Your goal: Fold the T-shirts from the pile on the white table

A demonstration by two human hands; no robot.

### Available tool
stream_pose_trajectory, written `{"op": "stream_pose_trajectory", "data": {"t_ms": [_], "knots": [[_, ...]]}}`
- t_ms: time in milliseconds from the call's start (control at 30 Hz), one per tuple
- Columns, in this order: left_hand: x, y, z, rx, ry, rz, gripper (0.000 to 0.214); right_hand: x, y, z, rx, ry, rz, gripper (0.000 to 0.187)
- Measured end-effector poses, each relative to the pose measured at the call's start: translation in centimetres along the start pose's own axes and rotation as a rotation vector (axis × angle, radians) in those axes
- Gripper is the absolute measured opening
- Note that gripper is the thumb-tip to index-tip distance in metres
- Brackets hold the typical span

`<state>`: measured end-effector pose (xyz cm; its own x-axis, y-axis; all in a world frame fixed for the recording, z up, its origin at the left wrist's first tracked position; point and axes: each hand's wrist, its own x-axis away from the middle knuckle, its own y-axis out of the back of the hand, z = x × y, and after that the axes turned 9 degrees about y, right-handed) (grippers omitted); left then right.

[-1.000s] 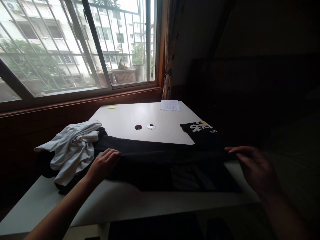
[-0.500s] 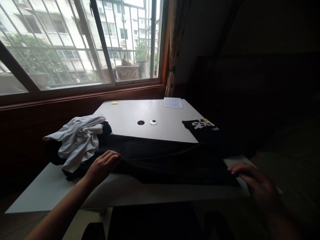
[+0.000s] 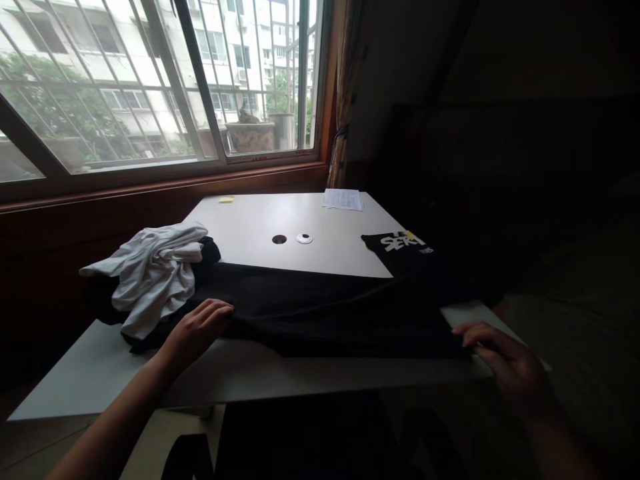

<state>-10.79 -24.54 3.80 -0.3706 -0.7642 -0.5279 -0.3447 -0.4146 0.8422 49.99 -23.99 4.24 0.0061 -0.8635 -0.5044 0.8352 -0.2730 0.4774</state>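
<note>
A long piece of black cloth (image 3: 325,313) lies across the near part of the white table (image 3: 250,217). The left hand (image 3: 200,323) pinches it by its near edge, close to a heap of white cloth (image 3: 155,270). The right hand (image 3: 510,367) pinches the other end, down at the near corner — its fingers are bent in, with the thumb under. Past the black cloth, on the right, is a black part with big white letters (image 3: 400,243); it is too dark there to tell if it is one piece with the rest. Farther back lie some papers (image 3: 343,199) and a yellow note (image 3: 226,199).
</note>
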Motion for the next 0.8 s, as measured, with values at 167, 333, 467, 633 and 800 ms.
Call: {"op": "stream_pose_trajectory", "data": {"t_ms": [167,333,467,633,800], "knots": [[1.2,0.9,2.1,-0.053,0.039,0.043,0.031,-0.6,0.0,1.4,0.153,0.145,0.086,0.009],[1.8,2.1,4.4,-0.159,0.069,0.027,0.033,-2.9,-4.9,7.2,0.224,0.382,0.065,0.013],[1.8,2.5,5.1,-0.213,0.116,0.025,0.023,-3.1,-14.0,13.6,0.100,0.511,0.271,0.013],[1.9,2.4,4.7,-0.232,0.177,-0.043,0.019,-1.2,-24.9,19.6,0.251,0.644,0.534,0.026],[2.4,2.1,4.5,-0.213,0.203,-0.098,0.019,-0.8,-30.1,21.3,0.474,0.646,0.618,0.030]]}}
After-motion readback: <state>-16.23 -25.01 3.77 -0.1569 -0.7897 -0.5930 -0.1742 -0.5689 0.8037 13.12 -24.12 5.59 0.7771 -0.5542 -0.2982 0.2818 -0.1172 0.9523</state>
